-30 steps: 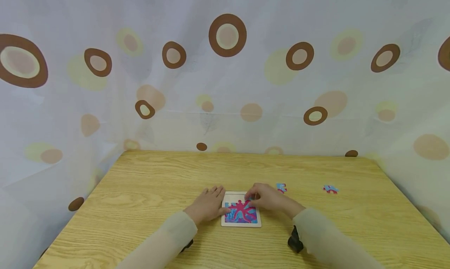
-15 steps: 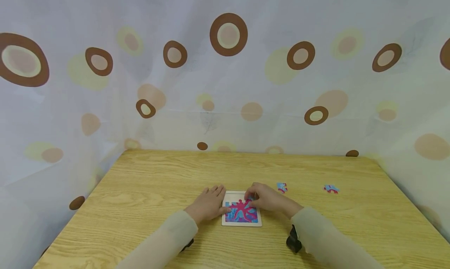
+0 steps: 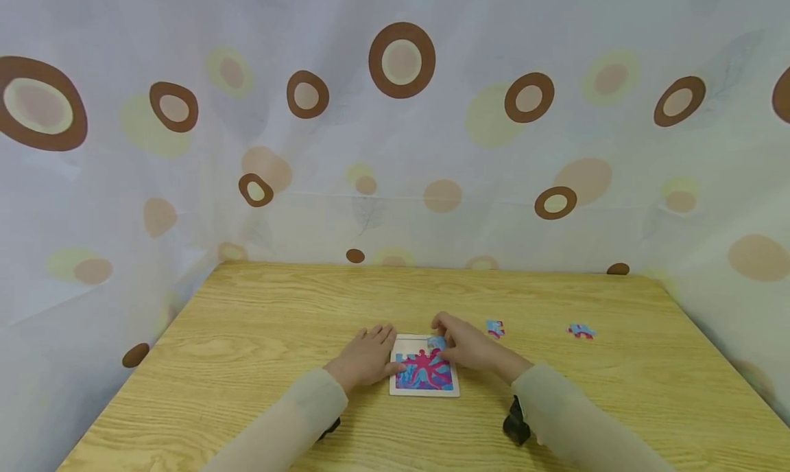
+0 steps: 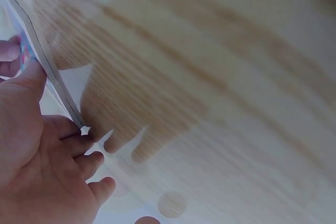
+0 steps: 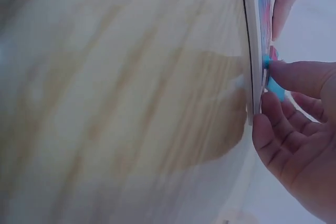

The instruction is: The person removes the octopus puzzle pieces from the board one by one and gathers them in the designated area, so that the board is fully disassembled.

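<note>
A square jigsaw puzzle board (image 3: 424, 394) with a pale frame lies on the table, its lower part filled with a pink octopus on blue and purple. My left hand (image 3: 365, 357) rests at its left side, fingers extended, thumb over the picture's edge. At the upper right, my right hand (image 3: 469, 345) holds a light-blue puzzle piece (image 3: 435, 342) between thumb and curled fingers. That same piece (image 5: 276, 88) stands tilted up from the board in the right wrist view, the thumb tip at its edge. Fingertips of the right hand also meet the board's edge there.
Two loose puzzle pieces lie right of the board: a blue and pink piece (image 3: 496, 328) near the right hand, and another piece (image 3: 581, 331) farther right. A patterned curtain (image 3: 395, 149) hangs behind the wood-grain table (image 3: 278, 300).
The right hand's fingers have spread up toward the board's far edge, uncovering the light-blue piece they had mostly hidden. The left hand has stayed in place on the board.
</note>
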Tool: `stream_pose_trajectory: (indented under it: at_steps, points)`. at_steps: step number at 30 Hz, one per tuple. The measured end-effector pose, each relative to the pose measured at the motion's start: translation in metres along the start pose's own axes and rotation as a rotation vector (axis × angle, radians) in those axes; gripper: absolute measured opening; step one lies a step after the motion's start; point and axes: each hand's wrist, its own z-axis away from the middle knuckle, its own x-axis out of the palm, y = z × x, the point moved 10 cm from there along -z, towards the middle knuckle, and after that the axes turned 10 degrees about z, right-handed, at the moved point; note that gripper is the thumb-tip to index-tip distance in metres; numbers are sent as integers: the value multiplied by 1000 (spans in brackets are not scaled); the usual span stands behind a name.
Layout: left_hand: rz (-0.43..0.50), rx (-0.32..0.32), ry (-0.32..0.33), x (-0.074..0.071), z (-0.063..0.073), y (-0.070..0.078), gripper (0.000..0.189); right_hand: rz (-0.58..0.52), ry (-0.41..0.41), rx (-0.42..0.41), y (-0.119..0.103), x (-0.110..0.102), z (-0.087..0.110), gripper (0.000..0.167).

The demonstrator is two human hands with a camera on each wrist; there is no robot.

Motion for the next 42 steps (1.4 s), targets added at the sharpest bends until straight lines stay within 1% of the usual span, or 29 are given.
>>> stream_pose_trajectory:
  at_steps: [4, 6, 11, 18, 20, 23, 27, 29, 32, 35, 38, 42]
  points:
    - [2, 5, -1, -1, 0, 1, 72, -24, 43, 54, 8, -5, 2, 16]
    - [5, 5, 0, -1, 0, 2, 72, -47, 53, 62, 10, -7, 3, 14]
    - [-4, 7, 2, -1, 0, 2, 72, -94, 53, 32, 7, -10, 5, 16]
    - [-2, 14, 5, -3, 0, 3, 72, -94, 54, -12, 5, -12, 5, 18]
    - [0, 13, 3, -4, 0, 3, 72, -128, 56, -7, 7, -13, 6, 18]
    - [-4, 16, -3, -5, 2, 6, 71, -238, 68, 38, 16, -19, 10, 16]
    - [3, 24, -8, -7, 4, 9, 70, -383, 87, 103, 35, -38, 24, 15]
    - [12, 26, -3, -8, 5, 10, 70, -425, 92, 125, 46, -50, 33, 17]
    - [11, 28, -1, -9, 7, 10, 70, -479, 101, 167, 68, -68, 51, 23]
    - [14, 34, 6, -10, 8, 11, 70, -510, 116, 221, 94, -86, 70, 29]
    - [16, 35, 9, -12, 9, 11, 69, -497, 139, 289, 122, -102, 91, 35]
    - [12, 32, 12, -13, 10, 11, 69, -484, 195, 363, 162, -124, 121, 37]
